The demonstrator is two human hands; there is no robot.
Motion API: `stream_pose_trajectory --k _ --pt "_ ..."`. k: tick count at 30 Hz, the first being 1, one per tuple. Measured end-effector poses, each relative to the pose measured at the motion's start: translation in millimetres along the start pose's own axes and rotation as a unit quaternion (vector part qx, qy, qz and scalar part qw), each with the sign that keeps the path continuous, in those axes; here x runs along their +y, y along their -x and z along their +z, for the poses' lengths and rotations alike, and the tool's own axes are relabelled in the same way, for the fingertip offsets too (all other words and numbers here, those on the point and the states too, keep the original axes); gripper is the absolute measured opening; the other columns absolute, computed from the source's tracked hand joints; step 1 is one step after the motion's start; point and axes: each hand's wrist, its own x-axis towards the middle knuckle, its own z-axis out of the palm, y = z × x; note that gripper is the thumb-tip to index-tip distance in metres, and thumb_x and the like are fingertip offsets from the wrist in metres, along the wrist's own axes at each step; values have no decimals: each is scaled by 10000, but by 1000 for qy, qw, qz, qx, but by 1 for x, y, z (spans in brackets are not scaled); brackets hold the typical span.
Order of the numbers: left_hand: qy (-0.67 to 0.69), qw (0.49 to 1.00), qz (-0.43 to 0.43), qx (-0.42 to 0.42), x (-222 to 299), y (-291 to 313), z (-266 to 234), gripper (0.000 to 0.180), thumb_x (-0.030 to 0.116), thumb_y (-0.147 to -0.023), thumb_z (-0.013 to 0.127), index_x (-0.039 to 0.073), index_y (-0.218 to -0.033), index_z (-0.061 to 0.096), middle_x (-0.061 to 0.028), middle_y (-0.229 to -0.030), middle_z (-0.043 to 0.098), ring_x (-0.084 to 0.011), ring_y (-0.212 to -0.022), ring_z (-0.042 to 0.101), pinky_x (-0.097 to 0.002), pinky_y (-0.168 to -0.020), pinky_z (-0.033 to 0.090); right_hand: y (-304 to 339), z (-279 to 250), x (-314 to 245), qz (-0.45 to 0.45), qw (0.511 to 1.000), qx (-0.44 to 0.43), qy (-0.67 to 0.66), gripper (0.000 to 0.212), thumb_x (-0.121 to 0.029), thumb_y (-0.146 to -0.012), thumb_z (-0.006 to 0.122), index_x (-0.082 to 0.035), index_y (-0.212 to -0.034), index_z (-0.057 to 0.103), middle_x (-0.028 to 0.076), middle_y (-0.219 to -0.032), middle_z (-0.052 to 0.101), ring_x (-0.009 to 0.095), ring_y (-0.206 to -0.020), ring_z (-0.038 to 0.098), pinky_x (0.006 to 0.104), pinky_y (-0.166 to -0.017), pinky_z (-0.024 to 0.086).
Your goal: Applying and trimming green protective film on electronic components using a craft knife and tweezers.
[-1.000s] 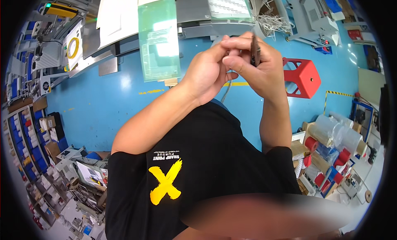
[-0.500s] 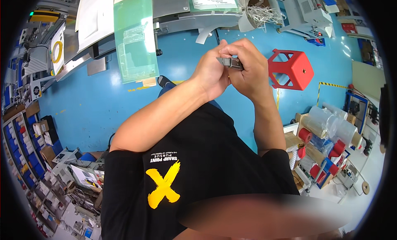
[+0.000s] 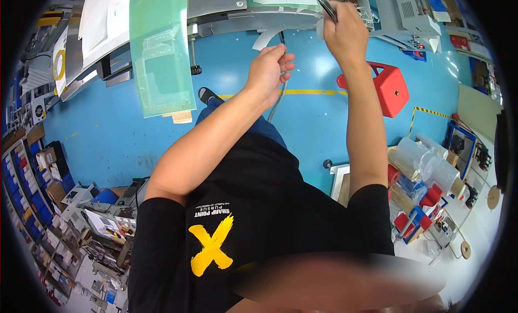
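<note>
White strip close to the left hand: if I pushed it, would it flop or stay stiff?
The white strip would probably flop, because it looks thin and already curves where it sticks out by the bench edge. It's likely light too, being so narrow and thin. It might swing, since its lower end appears free, though I can't tell what it's made of.

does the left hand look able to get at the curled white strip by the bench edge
Probably yes: the left hand looks empty, and the curled white strip shows just above it in the picture with nothing visible between them, though depth is hard to judge here.
</note>
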Motion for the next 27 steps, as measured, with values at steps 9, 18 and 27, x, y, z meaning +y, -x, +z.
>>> stream_pose_trajectory --k 9,18,27 --pt "37 999 18 14 -7 -20 -20 273 237 -994 553 64 -1201 514 -37 -981 624 -120 -837 575 -299 -738 451 6 18 14 -17 994 -68 84 253 -127 -810 677 -180 -1057 700 24 -960 626 283 -816 654 417 -687 537" --pt "43 996 63 48 -6 -57 -35 175 200 -976 589 89 -1111 572 -13 -950 619 -113 -820 574 -278 -718 458 41 1 -22 236 942 -15 -240 202 -163 -914 689 -49 -1079 712 14 -831 653 111 -670 589 262 -595 465" --pt "141 985 83 53 -20 -94 -21 282 135 -935 657 89 -1205 591 6 -949 609 -90 -786 548 -253 -683 446 104 27 -48 440 782 -13 -441 197 -152 -943 672 4 -1064 663 25 -775 626 14 -493 436 192 -432 308"
